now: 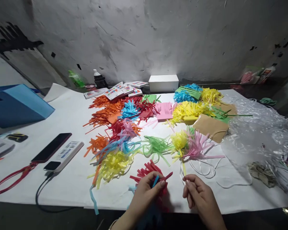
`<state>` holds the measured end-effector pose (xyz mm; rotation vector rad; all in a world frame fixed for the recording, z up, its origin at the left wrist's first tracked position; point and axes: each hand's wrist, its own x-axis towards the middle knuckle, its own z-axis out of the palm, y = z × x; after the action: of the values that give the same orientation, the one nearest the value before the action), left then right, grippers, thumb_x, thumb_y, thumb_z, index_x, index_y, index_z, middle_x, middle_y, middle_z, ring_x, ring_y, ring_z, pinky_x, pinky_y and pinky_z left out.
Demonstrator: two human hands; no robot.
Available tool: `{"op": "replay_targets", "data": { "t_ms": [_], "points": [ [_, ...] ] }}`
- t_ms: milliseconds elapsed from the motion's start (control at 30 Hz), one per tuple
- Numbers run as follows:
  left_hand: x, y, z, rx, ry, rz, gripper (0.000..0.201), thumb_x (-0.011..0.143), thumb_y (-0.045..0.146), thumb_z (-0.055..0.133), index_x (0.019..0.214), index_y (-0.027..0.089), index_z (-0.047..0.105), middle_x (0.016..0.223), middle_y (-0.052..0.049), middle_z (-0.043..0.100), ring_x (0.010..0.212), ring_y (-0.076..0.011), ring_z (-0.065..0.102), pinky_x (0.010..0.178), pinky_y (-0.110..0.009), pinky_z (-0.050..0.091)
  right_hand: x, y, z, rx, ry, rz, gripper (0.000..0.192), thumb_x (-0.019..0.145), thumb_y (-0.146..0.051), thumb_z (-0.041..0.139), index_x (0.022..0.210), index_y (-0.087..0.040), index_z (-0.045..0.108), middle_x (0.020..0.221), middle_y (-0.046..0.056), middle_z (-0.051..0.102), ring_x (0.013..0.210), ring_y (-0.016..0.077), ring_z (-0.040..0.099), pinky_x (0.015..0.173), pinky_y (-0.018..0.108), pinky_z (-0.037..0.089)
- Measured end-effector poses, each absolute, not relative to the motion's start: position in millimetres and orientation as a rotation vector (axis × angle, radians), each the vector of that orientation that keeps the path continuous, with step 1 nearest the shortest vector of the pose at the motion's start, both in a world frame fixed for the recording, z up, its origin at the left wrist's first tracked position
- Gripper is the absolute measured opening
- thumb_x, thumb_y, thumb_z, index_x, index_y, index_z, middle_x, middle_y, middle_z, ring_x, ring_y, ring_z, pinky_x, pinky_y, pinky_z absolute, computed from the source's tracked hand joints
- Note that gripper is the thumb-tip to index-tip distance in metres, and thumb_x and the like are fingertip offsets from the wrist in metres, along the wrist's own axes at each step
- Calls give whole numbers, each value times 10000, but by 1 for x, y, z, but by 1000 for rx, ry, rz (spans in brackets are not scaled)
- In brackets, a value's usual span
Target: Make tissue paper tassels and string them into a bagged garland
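Observation:
Near the front edge of the table, my left hand (147, 190) is closed on a red paper tassel (146, 170), whose cut strips fan out behind and below the fingers. A short blue strip (155, 181) pokes up between thumb and forefinger. My right hand (198, 194) pinches a thin white string (181, 169) a little to the right. That string runs up toward a yellow tassel (179, 140) and a pink tassel (198, 145). Green (156, 145) and pale yellow (115, 164) tassels lie just beyond my left hand. Light blue strips hang partly hidden under my left wrist.
Fringed paper bundles in several colours, printed packs (117, 92) and a white box (163, 83) line the back. A brown paper piece (211, 127) and clear plastic bags (252, 137) lie right. Left are a phone (51, 147), a cabled power bank (64, 156) and a blue box (19, 105).

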<state>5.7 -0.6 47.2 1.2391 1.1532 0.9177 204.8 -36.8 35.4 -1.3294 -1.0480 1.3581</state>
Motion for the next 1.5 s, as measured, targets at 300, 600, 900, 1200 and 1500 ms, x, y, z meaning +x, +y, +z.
{"op": "replay_targets", "data": {
  "t_ms": [300,600,900,1200,1500],
  "points": [
    [10,-20,61,942,1093,1017,370,752,491,813,806,168,641,710,5,605,625,-115,505,590,-206,425,168,-55,64,-1314,-1215,1420,552,906,-701,468,959,-172,617,516,-38,513,389,64,355,389,192,201],
    [6,-18,55,826,991,993,388,732,485,835,807,163,631,684,8,625,604,-104,512,591,-205,409,171,-51,64,-1355,-1175,1389,554,887,-708,499,947,-172,622,506,-39,515,385,62,350,383,186,199],
    [3,-14,51,631,836,897,435,644,444,908,781,129,640,648,5,650,535,-70,532,553,-173,390,169,-49,68,-1320,-1202,1309,468,905,-619,546,921,-164,656,511,-45,469,426,73,340,382,179,232],
    [0,-13,44,448,710,748,401,626,409,920,724,97,688,617,-7,621,514,-61,502,529,-161,356,171,-49,66,-1220,-1317,1123,333,958,-487,516,875,-205,673,520,-41,505,467,105,484,460,188,366],
    [4,-15,44,496,748,820,424,626,411,920,726,130,619,563,35,574,463,-42,452,483,-143,315,172,-54,58,-1258,-1290,1086,329,961,-471,511,877,-197,671,501,-40,497,439,107,455,431,194,345]
  ]
}}
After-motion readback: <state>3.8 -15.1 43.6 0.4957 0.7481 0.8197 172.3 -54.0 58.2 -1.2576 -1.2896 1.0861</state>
